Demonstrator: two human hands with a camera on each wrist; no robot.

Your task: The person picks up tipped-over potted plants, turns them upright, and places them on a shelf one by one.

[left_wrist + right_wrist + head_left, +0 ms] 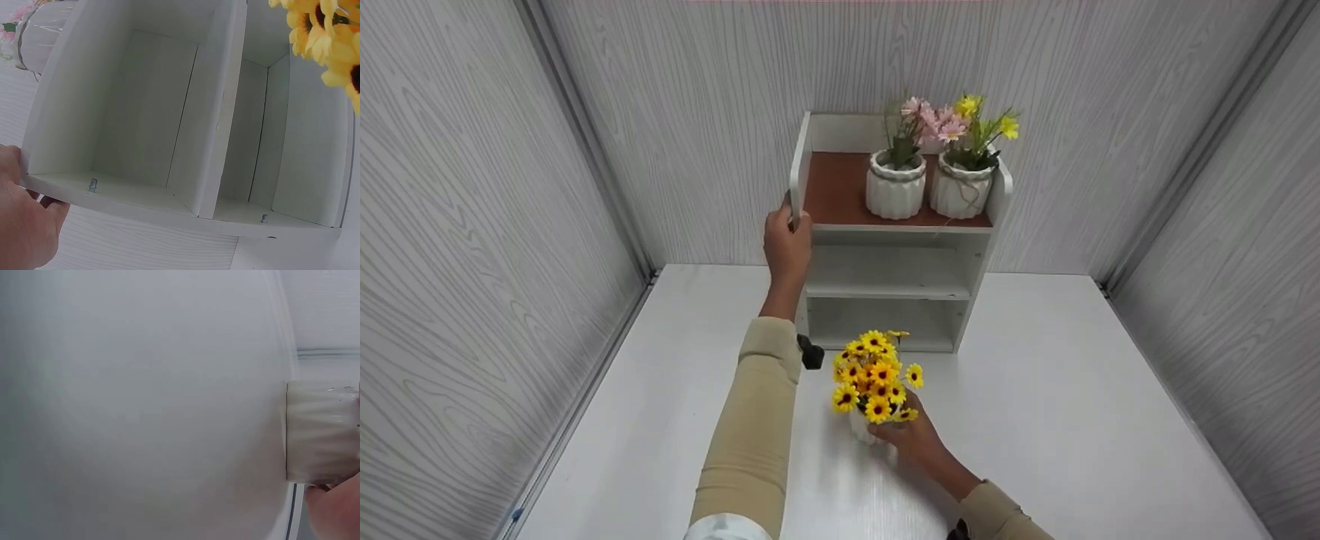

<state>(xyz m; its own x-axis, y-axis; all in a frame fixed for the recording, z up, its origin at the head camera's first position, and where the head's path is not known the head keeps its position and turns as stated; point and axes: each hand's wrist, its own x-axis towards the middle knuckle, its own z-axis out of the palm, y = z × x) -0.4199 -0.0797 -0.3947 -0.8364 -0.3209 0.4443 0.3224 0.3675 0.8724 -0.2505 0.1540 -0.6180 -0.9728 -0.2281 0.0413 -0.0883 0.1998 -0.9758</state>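
Observation:
My left hand [788, 247] grips the left side panel of a small white shelf unit [889, 296], near the front edge at the height of its brown top board. In the left wrist view, the fingers [52, 211] wrap around the panel's edge. Lower down, in front of the unit, my right hand [913, 436] holds a white ribbed pot [320, 433] of yellow flowers [877, 375] from its right side. The blooms hide much of that pot in the head view. Its base is right at the white table top in the right wrist view.
On the unit's brown top board [836, 184] stand a white pot with pink flowers [895, 187] and another with yellow flowers [960, 187], side by side toward the right. Two compartments lie below. Grey wood-patterned walls [720, 135] enclose the white table [1057, 390].

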